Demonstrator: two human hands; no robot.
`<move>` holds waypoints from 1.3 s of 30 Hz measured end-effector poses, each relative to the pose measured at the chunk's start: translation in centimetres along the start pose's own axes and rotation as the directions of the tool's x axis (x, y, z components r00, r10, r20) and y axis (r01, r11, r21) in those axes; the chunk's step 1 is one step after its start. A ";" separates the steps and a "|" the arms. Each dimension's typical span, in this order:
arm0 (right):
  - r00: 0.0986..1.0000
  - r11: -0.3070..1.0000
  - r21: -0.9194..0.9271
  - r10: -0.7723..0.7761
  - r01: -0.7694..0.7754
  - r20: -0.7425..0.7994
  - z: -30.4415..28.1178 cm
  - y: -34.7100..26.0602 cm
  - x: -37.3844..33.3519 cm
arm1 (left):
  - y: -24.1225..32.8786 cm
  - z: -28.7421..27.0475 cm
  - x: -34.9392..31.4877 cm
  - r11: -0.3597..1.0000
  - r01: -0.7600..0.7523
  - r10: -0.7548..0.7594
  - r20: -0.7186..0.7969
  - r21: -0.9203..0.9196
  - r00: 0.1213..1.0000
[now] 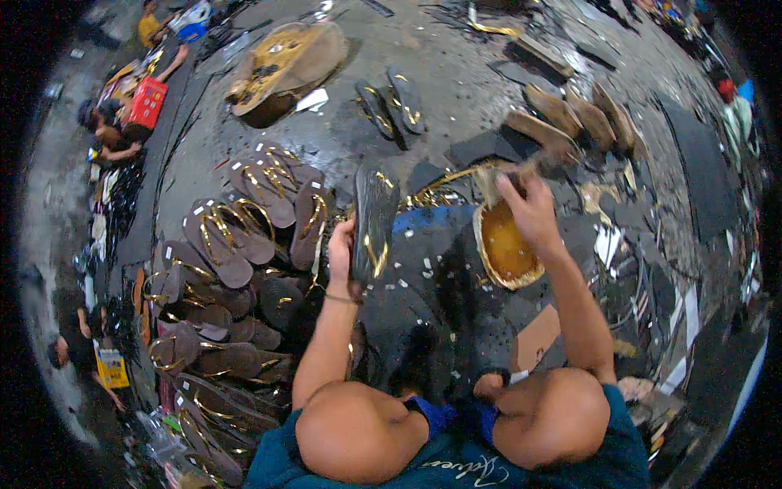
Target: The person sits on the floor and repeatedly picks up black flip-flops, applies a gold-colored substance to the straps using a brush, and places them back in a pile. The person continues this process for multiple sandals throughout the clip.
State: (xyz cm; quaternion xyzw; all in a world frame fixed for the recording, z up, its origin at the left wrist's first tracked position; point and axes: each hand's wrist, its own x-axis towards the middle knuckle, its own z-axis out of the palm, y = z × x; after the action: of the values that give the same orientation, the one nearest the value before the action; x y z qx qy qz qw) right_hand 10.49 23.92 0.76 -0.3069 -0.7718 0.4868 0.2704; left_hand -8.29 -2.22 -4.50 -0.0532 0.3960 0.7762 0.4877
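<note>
The fingers of our left hand grip one dark sandal, left of one tub; our right hand grips one blurred brush-like tool. Too much amber paste could stain the gold straps. Beyond the tub, leftward, we count two sandals.

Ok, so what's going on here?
The left hand holds up a dark, gold-strapped flip-flop. The right hand grips a pale, blurred tool, possibly a brush, over a bowl with an amber substance in it. Brown flip-flops with gold straps are heaped to the left, and a dark pair lies ahead.
</note>
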 end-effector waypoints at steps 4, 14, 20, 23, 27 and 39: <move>0.978 0.983 -0.038 0.185 -0.182 0.095 -0.4 2.7 -6.8 | 4.0 -3.0 10.1 0.972 -0.162 0.187 -0.135 0.171 0.973; 0.797 0.800 0.108 0.599 -0.591 -0.075 -5.3 4.2 -12.2 | 8.7 -9.6 32.6 0.754 -0.209 0.592 -0.508 0.622 0.626; 0.904 0.834 -0.349 0.396 -0.428 -0.161 -5.3 1.8 -7.1 | 6.6 -6.1 16.3 -0.624 0.017 0.650 0.507 0.781 0.567; 0.998 0.832 -0.553 0.059 -0.051 -0.004 -3.0 4.9 -6.6 | 7.2 -8.4 5.7 -0.713 0.430 0.560 0.081 0.555 0.824; 0.996 0.853 -0.521 -0.037 -0.009 -0.076 -2.1 3.0 -5.5 | 7.6 -9.4 1.3 -0.530 0.225 0.519 0.103 0.818 0.849; 0.921 0.542 -0.838 0.355 -0.061 0.162 -8.3 1.9 -13.8 | -8.8 -5.8 -7.6 -0.236 -0.212 0.454 0.300 0.948 0.839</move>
State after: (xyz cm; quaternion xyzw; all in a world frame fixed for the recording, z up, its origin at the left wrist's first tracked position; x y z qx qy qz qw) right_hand 26.06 19.22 0.55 -0.4059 -0.8980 0.1441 -0.0895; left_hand 0.91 -9.65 -9.80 0.3709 0.8697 0.3118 0.0945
